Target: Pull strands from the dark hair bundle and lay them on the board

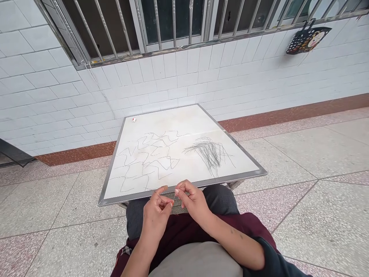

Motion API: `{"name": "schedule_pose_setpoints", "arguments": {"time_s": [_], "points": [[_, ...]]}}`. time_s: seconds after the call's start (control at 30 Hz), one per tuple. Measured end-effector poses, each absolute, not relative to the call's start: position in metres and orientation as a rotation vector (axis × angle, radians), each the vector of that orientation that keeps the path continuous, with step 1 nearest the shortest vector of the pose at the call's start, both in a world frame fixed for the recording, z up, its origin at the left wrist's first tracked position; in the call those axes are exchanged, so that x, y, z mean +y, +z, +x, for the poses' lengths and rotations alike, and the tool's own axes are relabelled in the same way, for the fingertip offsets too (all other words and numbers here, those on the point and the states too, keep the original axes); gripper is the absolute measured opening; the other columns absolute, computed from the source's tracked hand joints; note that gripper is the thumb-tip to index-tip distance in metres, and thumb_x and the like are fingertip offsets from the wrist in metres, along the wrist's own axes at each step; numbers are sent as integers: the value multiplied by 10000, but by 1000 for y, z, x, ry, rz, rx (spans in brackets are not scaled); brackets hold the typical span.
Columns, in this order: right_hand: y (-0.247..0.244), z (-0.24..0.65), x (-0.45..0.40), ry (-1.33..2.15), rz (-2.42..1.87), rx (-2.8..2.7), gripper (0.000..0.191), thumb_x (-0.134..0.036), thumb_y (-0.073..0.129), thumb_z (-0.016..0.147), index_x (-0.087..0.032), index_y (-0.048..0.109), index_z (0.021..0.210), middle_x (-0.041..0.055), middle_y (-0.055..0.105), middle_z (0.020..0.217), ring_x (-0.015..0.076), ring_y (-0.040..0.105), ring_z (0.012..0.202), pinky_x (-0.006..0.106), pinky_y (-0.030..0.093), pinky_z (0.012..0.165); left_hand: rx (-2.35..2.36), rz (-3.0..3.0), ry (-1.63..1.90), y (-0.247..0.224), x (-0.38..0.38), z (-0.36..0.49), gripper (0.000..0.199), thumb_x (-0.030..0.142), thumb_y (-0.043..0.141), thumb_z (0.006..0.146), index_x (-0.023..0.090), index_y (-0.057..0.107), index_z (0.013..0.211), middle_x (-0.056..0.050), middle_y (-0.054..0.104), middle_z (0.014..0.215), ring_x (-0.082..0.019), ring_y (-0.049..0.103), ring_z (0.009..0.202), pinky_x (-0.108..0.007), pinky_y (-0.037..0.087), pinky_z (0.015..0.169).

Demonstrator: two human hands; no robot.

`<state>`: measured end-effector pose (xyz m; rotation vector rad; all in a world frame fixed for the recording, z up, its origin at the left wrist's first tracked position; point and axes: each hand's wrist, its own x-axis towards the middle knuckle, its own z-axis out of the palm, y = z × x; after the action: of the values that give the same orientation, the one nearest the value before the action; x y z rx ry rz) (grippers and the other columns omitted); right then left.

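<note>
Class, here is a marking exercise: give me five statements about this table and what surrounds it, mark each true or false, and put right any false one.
1. A dense dark pile lies on the right half of the table. True.
2. The patterned bag lies on the table. False: the bag hangs by the window bars.
3. Bent strands are spread over the table's left half. True.
4. The left hand and right hand are far apart. False: they are close together, at a thin strand.
5. The window bars are upright. True.
</note>
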<state>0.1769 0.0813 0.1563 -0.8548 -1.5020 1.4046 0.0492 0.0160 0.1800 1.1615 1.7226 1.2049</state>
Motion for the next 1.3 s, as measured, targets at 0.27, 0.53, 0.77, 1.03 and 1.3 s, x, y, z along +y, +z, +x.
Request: {"name": "schedule_pose_setpoints", "arguments": {"time_s": [0.27,0.53,0.77,1.03,1.3], "points": [[161,195,108,1429,-890,-1272,202,-412,574,816,-212,545,808,-9,550,711,104,473,549,227,421,458,1695,1133,1176,171,14,46,477,240,613,711,182,552,1181,-5,681,741,-152,600,655,-262,450,630],[176,190,82,1026,-752,-1912,129,-341,607,821,-279,647,927,49,664,849,230,551,844,375,447,728,1785,1243,1195,174,14,55,482,182,579,716,228,567,1196,-10,692,743,-169,606,634,-278,440,636],[171,168,76,1119,-736,-1913,220,-269,521,858,-297,659,1026,29,674,963,204,593,877,359,452,795,1828,1368,1181,185,15,65,214,191,563,747,215,656,938,-25,670,684,-175,583,602,-265,392,573],[180,174,95,1305,-846,-1720,175,-314,551,817,-250,658,941,17,611,792,150,538,675,286,445,635,1575,939,1215,175,-2,26,461,413,576,784,162,577,1171,-90,704,888,-170,615,721,-242,459,553],[179,166,86,1337,-831,-1758,176,-357,578,794,-254,658,911,19,573,767,138,479,612,272,396,556,1675,1062,1415,188,-14,6,394,441,502,843,207,619,1137,-67,701,923,-182,627,790,-291,494,686]]}}
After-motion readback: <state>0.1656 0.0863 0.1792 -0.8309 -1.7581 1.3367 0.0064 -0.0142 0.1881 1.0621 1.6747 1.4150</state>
